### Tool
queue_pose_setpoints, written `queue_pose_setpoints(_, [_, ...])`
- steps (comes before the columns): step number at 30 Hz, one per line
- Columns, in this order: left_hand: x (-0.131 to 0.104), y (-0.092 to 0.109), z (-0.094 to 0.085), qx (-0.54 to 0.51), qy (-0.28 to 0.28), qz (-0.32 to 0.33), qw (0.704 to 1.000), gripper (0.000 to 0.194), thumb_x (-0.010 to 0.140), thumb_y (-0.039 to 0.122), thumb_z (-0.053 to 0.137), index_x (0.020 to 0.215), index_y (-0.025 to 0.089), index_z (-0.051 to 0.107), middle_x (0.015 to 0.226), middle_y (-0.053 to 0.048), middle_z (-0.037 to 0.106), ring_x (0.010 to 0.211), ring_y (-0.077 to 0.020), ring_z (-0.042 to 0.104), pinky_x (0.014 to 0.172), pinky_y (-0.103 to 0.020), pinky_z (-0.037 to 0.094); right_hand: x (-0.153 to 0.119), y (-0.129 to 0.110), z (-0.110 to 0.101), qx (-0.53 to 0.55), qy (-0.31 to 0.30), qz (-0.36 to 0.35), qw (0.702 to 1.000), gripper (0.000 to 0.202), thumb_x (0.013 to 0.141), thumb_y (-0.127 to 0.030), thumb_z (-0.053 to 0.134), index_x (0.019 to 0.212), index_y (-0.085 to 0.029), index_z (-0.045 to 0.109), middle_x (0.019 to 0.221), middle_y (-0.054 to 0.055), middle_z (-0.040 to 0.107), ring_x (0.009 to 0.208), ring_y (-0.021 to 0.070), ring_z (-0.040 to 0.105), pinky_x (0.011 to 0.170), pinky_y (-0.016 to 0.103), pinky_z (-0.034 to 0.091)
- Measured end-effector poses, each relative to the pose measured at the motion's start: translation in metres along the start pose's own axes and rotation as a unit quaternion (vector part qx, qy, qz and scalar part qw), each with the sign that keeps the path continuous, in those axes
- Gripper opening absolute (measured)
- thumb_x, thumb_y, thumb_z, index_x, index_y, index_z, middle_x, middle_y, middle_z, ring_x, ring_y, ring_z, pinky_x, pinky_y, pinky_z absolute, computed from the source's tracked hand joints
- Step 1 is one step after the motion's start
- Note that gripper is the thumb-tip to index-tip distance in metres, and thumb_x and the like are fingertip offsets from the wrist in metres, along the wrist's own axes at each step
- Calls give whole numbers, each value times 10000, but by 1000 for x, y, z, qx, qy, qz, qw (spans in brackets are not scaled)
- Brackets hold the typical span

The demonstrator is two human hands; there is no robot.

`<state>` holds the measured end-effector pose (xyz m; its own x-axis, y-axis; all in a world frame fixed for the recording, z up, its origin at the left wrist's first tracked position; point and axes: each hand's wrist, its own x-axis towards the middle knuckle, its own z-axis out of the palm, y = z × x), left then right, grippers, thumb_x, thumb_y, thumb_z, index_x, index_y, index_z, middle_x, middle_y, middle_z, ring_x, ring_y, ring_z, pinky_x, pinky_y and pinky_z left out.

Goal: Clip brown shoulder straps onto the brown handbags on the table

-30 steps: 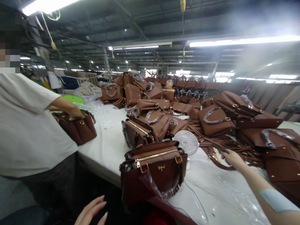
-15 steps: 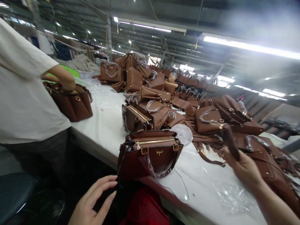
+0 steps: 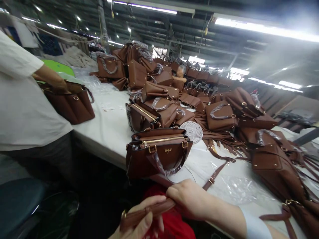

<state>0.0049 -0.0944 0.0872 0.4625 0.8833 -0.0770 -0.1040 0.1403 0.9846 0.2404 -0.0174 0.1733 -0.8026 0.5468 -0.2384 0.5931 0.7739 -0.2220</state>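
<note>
A brown leather bag strap point(image 3: 159, 208) is held between both of my hands, low in front of my lap. My left hand point(image 3: 142, 220) is closed around its folded part, with a gold metal end showing at the left. My right hand point(image 3: 186, 199) grips the same strap farther along. From behind the right hand a brown strap length with a gold buckle point(image 3: 211, 180) runs up toward the strap pile point(image 3: 219, 137). Just beyond my hands a brown handbag point(image 3: 159, 156) stands upright at the table edge, with a gold zipper, a dragonfly emblem and plastic-wrapped handles.
A white table point(image 3: 109, 113) carries a heap of brown handbags point(image 3: 164, 106). A small white fan point(image 3: 191, 132) sits behind the nearest bag. Clear plastic point(image 3: 239, 189) lies at the right. At left, a person in white point(image 3: 27, 106) reaches into another handbag point(image 3: 79, 108). A stool point(image 3: 20, 205) stands lower left.
My right hand has come from the strap pile to my lap, drawing the strap along. My left hand, open before, has closed on the strap. The view has shifted slightly.
</note>
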Motion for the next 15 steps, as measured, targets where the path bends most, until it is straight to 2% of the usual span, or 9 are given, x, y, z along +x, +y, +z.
queue_pose_setpoints(2, [-1, 9, 0, -65, 41, 18, 997, 449, 984, 486, 354, 1293, 257, 586, 1011, -108, 711, 922, -230, 657, 834, -358, 536, -5, 32, 12, 21, 13, 45, 999, 128, 876, -217, 513, 913, -201, 635, 791, 25, 693, 699, 162, 608, 625, 255, 364])
queue_pose_setpoints(4, [1, 18, -4, -121, 75, 46, 989, 449, 990, 496, 333, 1223, 222, 602, 909, -96, 709, 820, -201, 649, 760, -326, 521, -17, 75, 24, 22, 27, 131, 991, 121, 834, -201, 545, 848, -211, 665, 780, 27, 683, 732, 168, 617, 661, 250, 387])
queue_pose_setpoints(6, [4, 22, -10, -152, 101, 66, 981, 430, 984, 499, 364, 1192, 206, 599, 894, -91, 710, 784, -185, 639, 725, -308, 503, -35, 124, 31, 13, 60, 259, 964, 133, 761, -165, 584, 795, -234, 693, 791, 14, 692, 745, 166, 629, 694, 242, 410])
queue_pose_setpoints(9, [9, 17, -15, -170, 113, 49, 978, 429, 971, 506, 413, 1187, 183, 595, 911, -100, 713, 777, -181, 638, 709, -304, 489, -72, 188, 28, -27, 109, 364, 925, 247, 761, -127, 522, 889, -210, 717, 923, 75, 717, 880, 228, 645, 765, 297, 440])
queue_pose_setpoints(12, [14, 6, -9, -186, 93, 15, 978, 455, 956, 524, 443, 1197, 169, 594, 931, -111, 713, 772, -180, 637, 698, -309, 486, -109, 227, 12, -72, 170, 450, 874, 329, 772, -141, 477, 1007, -160, 707, 1063, 152, 696, 963, 293, 629, 774, 364, 453])
queue_pose_setpoints(15, [19, 0, -2, -199, 76, 3, 977, 457, 950, 522, 463, 1201, 165, 601, 962, -119, 715, 779, -180, 638, 703, -314, 485, -133, 245, -4, -104, 241, 487, 833, 311, 763, -227, 531, 1008, -170, 714, 1087, 146, 694, 992, 313, 617, 760, 378, 460])
